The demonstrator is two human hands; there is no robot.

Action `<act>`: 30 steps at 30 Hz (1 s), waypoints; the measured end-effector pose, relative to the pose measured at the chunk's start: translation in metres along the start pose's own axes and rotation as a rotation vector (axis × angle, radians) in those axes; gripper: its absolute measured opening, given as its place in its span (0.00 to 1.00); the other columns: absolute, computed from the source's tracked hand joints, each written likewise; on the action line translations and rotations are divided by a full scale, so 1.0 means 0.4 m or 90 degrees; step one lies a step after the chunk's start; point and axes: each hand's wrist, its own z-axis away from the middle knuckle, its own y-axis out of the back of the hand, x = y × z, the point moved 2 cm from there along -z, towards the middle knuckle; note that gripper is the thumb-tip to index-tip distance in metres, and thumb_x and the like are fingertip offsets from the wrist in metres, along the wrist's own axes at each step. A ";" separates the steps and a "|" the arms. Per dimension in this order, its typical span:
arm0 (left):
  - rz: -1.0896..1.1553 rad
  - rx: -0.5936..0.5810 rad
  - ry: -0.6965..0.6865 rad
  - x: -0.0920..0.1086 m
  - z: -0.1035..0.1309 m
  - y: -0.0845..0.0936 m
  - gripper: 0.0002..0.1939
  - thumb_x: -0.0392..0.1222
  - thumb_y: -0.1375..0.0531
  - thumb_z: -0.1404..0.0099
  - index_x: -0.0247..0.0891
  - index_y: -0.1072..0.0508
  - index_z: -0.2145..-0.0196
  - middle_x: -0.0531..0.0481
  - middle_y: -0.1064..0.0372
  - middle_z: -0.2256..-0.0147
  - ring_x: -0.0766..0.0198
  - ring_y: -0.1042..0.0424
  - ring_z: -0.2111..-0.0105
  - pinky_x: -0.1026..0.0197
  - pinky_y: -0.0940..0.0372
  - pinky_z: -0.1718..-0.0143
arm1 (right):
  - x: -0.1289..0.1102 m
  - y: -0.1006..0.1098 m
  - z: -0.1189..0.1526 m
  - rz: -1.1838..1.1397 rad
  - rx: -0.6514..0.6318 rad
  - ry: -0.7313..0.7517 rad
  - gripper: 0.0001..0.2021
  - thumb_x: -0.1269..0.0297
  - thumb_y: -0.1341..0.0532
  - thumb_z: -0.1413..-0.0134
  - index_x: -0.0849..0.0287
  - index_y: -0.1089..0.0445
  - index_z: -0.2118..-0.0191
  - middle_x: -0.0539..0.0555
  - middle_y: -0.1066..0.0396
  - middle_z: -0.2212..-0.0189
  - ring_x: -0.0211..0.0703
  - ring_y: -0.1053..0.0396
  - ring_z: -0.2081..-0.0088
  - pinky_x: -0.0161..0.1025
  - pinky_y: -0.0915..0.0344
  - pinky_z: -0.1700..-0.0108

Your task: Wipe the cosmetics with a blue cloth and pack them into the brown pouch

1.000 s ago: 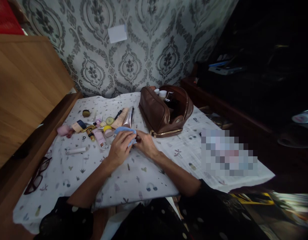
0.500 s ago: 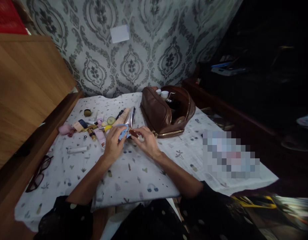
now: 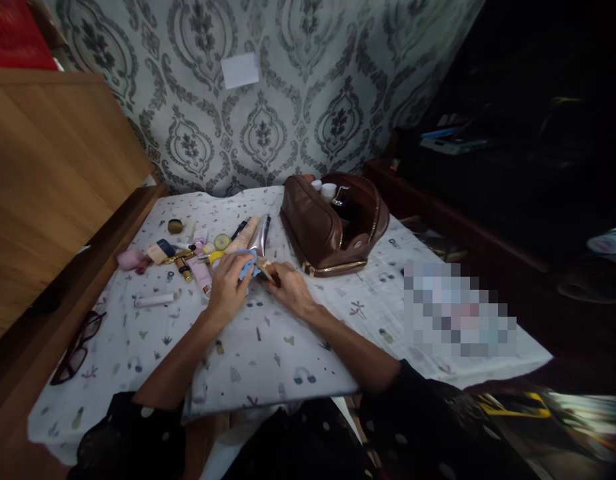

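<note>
My left hand (image 3: 227, 287) is closed on a crumpled blue cloth (image 3: 249, 265), held just above the table. Against the cloth's right side, my right hand (image 3: 292, 291) grips a small brown and tan item (image 3: 266, 269); fingers cover much of it and its kind is unclear. Just behind the hands lie a silver tube (image 3: 261, 235) and a beige tube (image 3: 244, 235). A pink tube (image 3: 202, 273) rests left of my left hand. To the right of my right hand stands an unzipped brown toiletry bag (image 3: 313, 230) with white-capped containers inside.
Several cosmetics, among them a gold-trimmed tube (image 3: 183, 269) and a white tube (image 3: 156, 300), are spread on the patterned cloth (image 3: 268, 353) at left. Glasses (image 3: 78, 350) lie near the left edge. A wooden panel (image 3: 58, 180) rises at left; a blurred patch covers something at right.
My right hand has turned the brown item, so a tan edge now shows, and its fingers have curled further round it. The left hand stays nearly still with the blue cloth.
</note>
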 end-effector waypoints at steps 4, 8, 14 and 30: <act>0.049 0.039 0.076 -0.012 -0.002 0.011 0.11 0.41 0.45 0.30 0.39 0.28 0.53 0.45 0.26 0.55 0.58 0.28 0.54 0.55 0.34 0.50 | -0.003 0.020 -0.003 -0.047 0.116 0.089 0.04 0.68 0.36 0.48 0.57 0.30 0.65 0.53 0.30 0.69 0.47 0.34 0.62 0.40 0.37 0.58; 0.129 0.044 0.212 -0.034 -0.001 0.009 0.12 0.44 0.44 0.31 0.39 0.27 0.54 0.47 0.24 0.57 0.58 0.26 0.57 0.57 0.32 0.55 | -0.014 0.038 -0.001 -0.057 0.191 0.149 0.06 0.61 0.36 0.45 0.57 0.31 0.67 0.55 0.30 0.69 0.49 0.33 0.62 0.43 0.36 0.57; 0.161 0.065 0.281 -0.038 -0.002 0.010 0.12 0.45 0.43 0.32 0.39 0.26 0.56 0.48 0.24 0.59 0.59 0.26 0.60 0.60 0.32 0.61 | -0.019 0.022 0.006 -0.044 0.107 0.121 0.07 0.62 0.38 0.42 0.57 0.33 0.68 0.55 0.30 0.69 0.48 0.33 0.63 0.42 0.37 0.59; -0.001 -0.056 -0.140 0.092 0.026 -0.029 0.13 0.35 0.48 0.29 0.39 0.29 0.50 0.43 0.27 0.54 0.56 0.29 0.52 0.52 0.32 0.50 | 0.002 -0.008 -0.001 0.047 0.000 0.062 0.09 0.76 0.42 0.54 0.59 0.31 0.65 0.57 0.30 0.65 0.49 0.35 0.61 0.42 0.37 0.58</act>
